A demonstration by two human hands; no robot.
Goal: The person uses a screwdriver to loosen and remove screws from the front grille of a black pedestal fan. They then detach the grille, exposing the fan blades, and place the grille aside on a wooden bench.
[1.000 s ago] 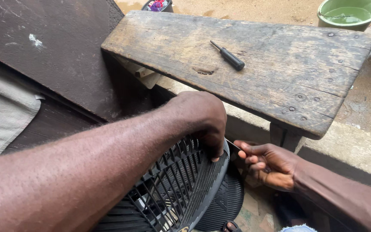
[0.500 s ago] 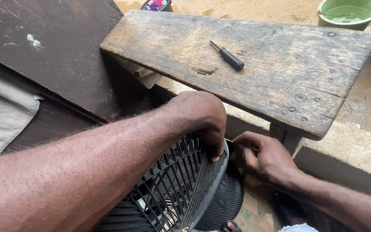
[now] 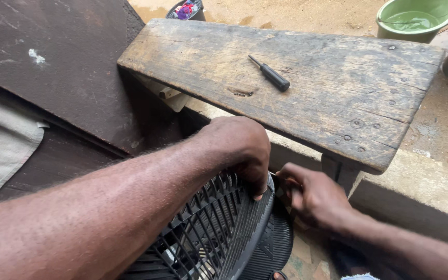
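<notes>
The fan grille (image 3: 208,228), black plastic with radial slats, is seen low in the view, just in front of the wooden bench (image 3: 338,98) and below its near edge. The left hand (image 3: 239,150) is laid over the grille's upper rim, fingers curled down onto it in a grip; the forearm crosses the grille from the lower left. The right hand (image 3: 315,199) is set against the rim just right of the left hand, under the bench's near edge, fingers bent toward the rim; whether anything is pinched between them cannot be told, the hand being blurred.

A black-handled screwdriver (image 3: 270,74) is lying flat on the bench top, near its middle, well apart from both hands. A green basin (image 3: 416,18) holding water is noted beyond the bench's far right corner. A dark board (image 3: 63,67) is lying left of the bench, with a pale cloth (image 3: 1,145) further left.
</notes>
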